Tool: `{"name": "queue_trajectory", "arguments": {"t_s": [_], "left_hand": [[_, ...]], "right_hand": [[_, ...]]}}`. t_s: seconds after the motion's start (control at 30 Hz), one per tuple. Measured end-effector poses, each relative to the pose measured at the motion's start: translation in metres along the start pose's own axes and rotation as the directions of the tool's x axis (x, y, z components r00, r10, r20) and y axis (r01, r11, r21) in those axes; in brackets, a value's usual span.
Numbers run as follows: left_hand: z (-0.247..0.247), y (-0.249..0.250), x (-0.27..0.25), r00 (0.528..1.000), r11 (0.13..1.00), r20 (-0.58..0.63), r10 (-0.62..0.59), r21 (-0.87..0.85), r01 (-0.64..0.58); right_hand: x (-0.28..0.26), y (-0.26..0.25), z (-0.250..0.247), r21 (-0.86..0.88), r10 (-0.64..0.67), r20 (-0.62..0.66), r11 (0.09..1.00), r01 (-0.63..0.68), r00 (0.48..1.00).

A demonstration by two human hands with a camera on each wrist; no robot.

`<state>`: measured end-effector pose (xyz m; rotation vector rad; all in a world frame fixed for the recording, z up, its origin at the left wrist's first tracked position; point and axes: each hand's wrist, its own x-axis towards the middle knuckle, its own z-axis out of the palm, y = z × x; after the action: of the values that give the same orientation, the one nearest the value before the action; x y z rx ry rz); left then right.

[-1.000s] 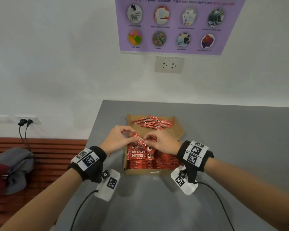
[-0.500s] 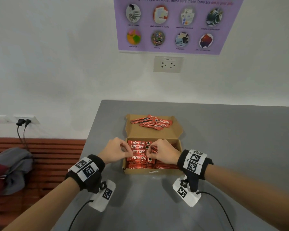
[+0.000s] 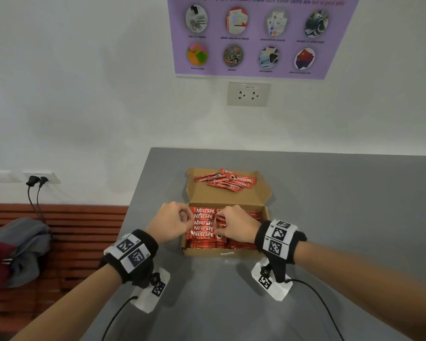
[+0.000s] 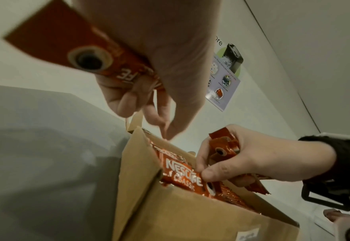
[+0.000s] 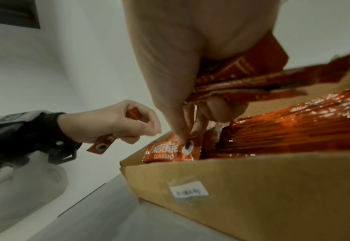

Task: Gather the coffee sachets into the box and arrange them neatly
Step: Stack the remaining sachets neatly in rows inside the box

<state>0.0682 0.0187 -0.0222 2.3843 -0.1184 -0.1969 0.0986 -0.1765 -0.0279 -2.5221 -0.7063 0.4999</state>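
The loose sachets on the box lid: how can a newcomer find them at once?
On the grey table stands an open cardboard box, its lid folded back toward the wall. The loose sachets lie there in a crooked pile, unlike the tidy rows inside the box.

Bare forearms, no sleeves. Black wristbands [image 3: 135, 257] on both wrists, white square-code tags on top. White camera pods [image 3: 272, 283] beneath, black cables [image 3: 322, 306] trailing.

Layout of box, sachets and hands on the table

The box [image 3: 207, 252] stood on the table [image 3: 342, 205], its lid [image 3: 229, 196] folded behind it and bearing loose sachets [image 3: 225, 180]; rows of sachets [image 3: 203, 226] lay inside, with the left hand [image 3: 171, 223] over the left edge, the right hand [image 3: 236, 227] right of it
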Motion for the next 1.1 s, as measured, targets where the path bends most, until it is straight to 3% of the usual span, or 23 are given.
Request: {"name": "queue_trajectory", "arguments": {"t_s": [0.13, 0.2, 0.27, 0.33, 0.43, 0.5, 0.57, 0.7, 0.77, 0.87, 0.97, 1.1], "left_hand": [[-0.001, 0.017, -0.002, 0.981, 0.985, -0.195, 0.007, -0.167, -0.040], [-0.004, 0.028, -0.002, 0.953, 0.958, -0.298, 0.059, -0.251, -0.138], [-0.005, 0.037, 0.002, 0.908, 0.916, -0.394, 0.145, -0.293, -0.274], [0.000, 0.042, 0.009, 0.888, 0.841, -0.427, 0.173, -0.405, -0.358], [0.007, 0.052, 0.014, 0.898, 0.759, -0.421, 0.125, -0.542, -0.360], [0.006, 0.052, 0.014, 0.911, 0.763, -0.402, 0.089, -0.560, -0.322], [0.001, 0.045, 0.014, 0.938, 0.795, -0.339, 0.067, -0.550, -0.256], [-0.013, 0.020, 0.008, 0.993, 0.856, -0.103, 0.064, -0.505, -0.107], [-0.015, 0.013, 0.003, 1.000, 0.858, -0.017, 0.018, -0.513, -0.024], [-0.012, 0.006, -0.002, 0.997, 0.840, 0.015, -0.077, -0.537, 0.073], [-0.006, -0.001, -0.006, 0.998, 0.887, 0.025, -0.064, -0.457, 0.068], [-0.006, -0.002, -0.009, 0.986, 0.939, 0.168, 0.019, -0.341, 0.040]], "right_hand": [[-0.002, -0.004, -0.007, 0.064, -0.025, -0.120, 0.997, 0.033, 0.992], [-0.005, -0.013, -0.013, 0.164, -0.068, -0.207, 0.981, 0.103, 0.976], [-0.007, -0.027, -0.014, 0.222, -0.135, -0.207, 0.958, 0.181, 0.969], [-0.006, -0.038, -0.008, 0.270, -0.176, -0.197, 0.936, 0.226, 0.964], [-0.003, -0.043, -0.002, 0.384, -0.147, -0.243, 0.893, 0.234, 0.959], [-0.004, -0.042, -0.006, 0.438, -0.123, -0.244, 0.871, 0.222, 0.962], [-0.006, -0.036, -0.012, 0.387, -0.106, -0.234, 0.902, 0.192, 0.966], [-0.009, -0.018, -0.020, 0.270, -0.055, -0.185, 0.957, 0.105, 0.981], [-0.011, -0.010, -0.023, 0.298, -0.025, -0.169, 0.952, 0.075, 0.985], [-0.017, -0.005, -0.022, 0.352, -0.008, -0.171, 0.933, 0.069, 0.985], [-0.020, -0.002, -0.020, 0.373, -0.001, -0.119, 0.927, 0.045, 0.993], [-0.020, 0.004, -0.013, 0.324, 0.014, -0.023, 0.946, -0.006, 1.000]]}}
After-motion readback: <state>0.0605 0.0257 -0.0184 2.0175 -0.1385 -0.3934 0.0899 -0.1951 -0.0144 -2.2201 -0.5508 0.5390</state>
